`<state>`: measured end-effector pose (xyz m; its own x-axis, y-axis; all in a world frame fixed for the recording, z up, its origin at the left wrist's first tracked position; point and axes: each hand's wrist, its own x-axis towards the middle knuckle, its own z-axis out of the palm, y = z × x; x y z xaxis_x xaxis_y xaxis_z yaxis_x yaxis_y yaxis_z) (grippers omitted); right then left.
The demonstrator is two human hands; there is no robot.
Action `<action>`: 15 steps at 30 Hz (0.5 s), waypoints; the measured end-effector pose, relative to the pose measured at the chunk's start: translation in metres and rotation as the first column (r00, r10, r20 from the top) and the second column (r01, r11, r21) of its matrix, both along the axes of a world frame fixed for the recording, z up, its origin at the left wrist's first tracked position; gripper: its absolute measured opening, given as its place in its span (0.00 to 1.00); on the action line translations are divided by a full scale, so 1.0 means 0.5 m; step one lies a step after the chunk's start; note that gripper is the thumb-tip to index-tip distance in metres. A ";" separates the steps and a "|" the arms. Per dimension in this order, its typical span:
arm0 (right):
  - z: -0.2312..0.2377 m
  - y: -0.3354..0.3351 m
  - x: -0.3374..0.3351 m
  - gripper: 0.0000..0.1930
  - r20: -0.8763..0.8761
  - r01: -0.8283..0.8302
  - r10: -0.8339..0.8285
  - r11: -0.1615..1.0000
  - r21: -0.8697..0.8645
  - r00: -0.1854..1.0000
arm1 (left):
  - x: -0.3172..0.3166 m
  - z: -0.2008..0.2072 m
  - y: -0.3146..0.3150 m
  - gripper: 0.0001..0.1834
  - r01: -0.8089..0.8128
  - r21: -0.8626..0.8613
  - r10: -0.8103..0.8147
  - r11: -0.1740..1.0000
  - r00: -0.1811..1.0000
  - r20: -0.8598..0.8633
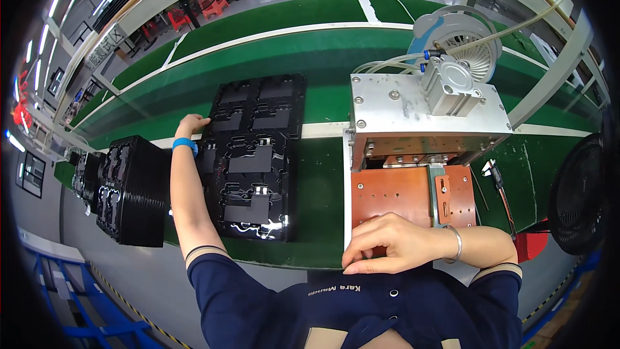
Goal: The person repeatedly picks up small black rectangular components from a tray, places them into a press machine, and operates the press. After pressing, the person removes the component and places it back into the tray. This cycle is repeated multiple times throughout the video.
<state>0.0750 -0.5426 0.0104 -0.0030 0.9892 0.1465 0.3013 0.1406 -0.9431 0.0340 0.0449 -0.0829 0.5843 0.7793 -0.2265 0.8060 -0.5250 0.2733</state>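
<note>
Two black plastic trays [252, 203] with moulded pockets lie end to end on the green bench, left of the middle. My left hand [192, 124], with a blue band at its wrist, is at the left edge of the far black tray [271, 100]. Its bent fingers close on that edge, and their tips are partly hidden. My right hand [384, 242] is curled in front of a metal press [429, 103], over the near edge of its orange-brown base plate [394, 194]. Thumb and fingertips come together in a pinch; whatever is between them cannot be made out.
At the left bench edge stands a tall stack of black trays [132, 190]. A caliper [497, 184] lies right of the press. One fan [468, 45] stands behind the press, and a black fan [577, 194] is at far right. Air hoses [394, 64] run to the press.
</note>
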 end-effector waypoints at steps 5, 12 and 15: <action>0.030 0.002 0.007 0.05 0.301 0.025 -0.076 0.985 0.170 0.950 | -0.073 0.113 -0.102 0.15 0.163 0.317 -0.305 0.934 0.826 0.475; 0.010 0.241 0.003 0.06 0.815 0.013 -0.265 0.953 0.302 0.515 | -0.212 0.119 -0.307 0.18 0.310 0.608 -0.569 0.731 0.768 0.293; -0.046 0.369 0.003 0.09 0.912 0.155 -0.310 0.948 0.276 0.268 | -0.195 0.100 -0.308 0.16 0.366 0.649 -0.634 0.667 0.736 0.236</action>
